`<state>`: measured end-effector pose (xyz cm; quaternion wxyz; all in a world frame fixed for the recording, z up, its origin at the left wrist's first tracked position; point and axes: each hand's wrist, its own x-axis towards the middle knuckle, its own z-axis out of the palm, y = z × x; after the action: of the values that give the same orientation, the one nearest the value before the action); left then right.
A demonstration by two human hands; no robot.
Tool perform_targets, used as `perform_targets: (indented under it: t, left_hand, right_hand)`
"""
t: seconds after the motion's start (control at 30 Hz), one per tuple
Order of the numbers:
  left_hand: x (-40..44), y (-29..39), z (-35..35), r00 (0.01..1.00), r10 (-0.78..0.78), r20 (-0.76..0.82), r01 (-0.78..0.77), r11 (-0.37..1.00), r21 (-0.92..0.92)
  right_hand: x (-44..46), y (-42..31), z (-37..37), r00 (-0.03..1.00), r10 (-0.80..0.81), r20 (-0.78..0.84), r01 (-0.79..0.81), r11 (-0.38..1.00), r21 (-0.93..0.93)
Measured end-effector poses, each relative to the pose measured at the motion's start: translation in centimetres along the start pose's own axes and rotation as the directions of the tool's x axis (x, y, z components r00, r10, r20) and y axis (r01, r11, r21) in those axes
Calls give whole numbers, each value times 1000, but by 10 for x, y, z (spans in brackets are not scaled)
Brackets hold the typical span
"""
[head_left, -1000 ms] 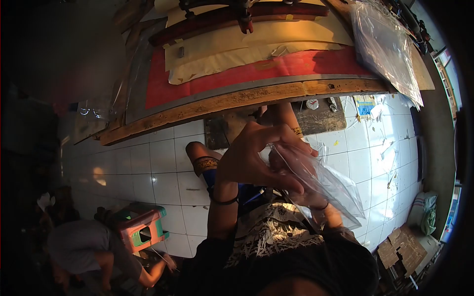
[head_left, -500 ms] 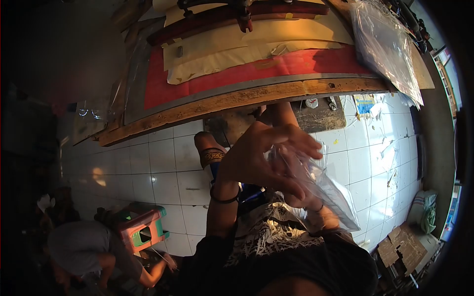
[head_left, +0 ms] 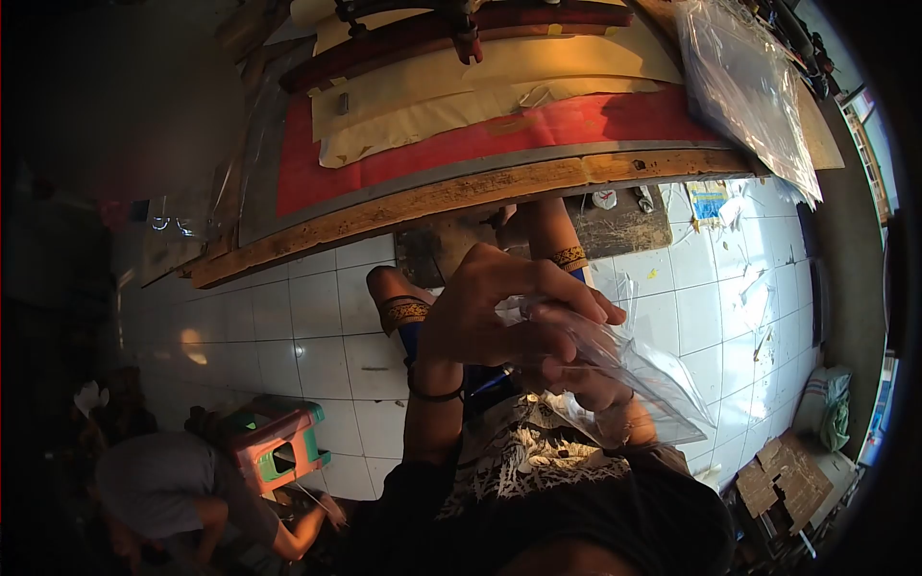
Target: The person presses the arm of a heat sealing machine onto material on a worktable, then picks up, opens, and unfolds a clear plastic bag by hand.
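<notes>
Curled fingers (head_left: 555, 280) hold plastic (head_left: 663, 384); crinkled, clear.

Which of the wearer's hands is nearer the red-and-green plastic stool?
Left hand: forward and to the right of the stool; the right hand, partly behind clear plastic, is farther right.

Four o'clock: right hand (head_left: 597, 386) part-hidden by left hand (head_left: 495, 312). Twelve: dark clamp (head_left: 466, 40) cut by top edge. Ten: blurred mass (head_left: 158, 125), unidentifiable.

T-shirt (head_left: 595, 514): black and short-sleeved from my end, with a pale, jagged print (head_left: 530, 437)
Left wristband (head_left: 434, 395): I see it dark, narrow
Shorts (head_left: 410, 337): blue, gold-and-black patterned trim (head_left: 569, 257)
</notes>
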<state>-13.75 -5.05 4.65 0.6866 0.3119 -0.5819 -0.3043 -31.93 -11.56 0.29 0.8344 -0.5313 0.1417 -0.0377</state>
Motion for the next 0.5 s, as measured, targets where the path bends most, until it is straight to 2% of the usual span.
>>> perform_targets:
  t: [0.13,0.23,0.33,0.5]
  left_hand:
    - [-1,1,-1,999,-49,21,49,998,-32]
    - [-3,0,-4,998,-47,44,49,998,-42]
    - [-8,-1,-3,990,-136,-36,135,991,-17]
    - [-10,-4,-1,984,-169,-49,166,985,-52]
  right_hand:
    - [-3,0,0,1000,9,2,-9,1000,0]
    - [1,-3,5,998,-32,51,37,993,-108]
    - [7,-11,7,992,-74,104,96,969,-229]
    - [17,-20,10,976,-103,191,178,884,-431]
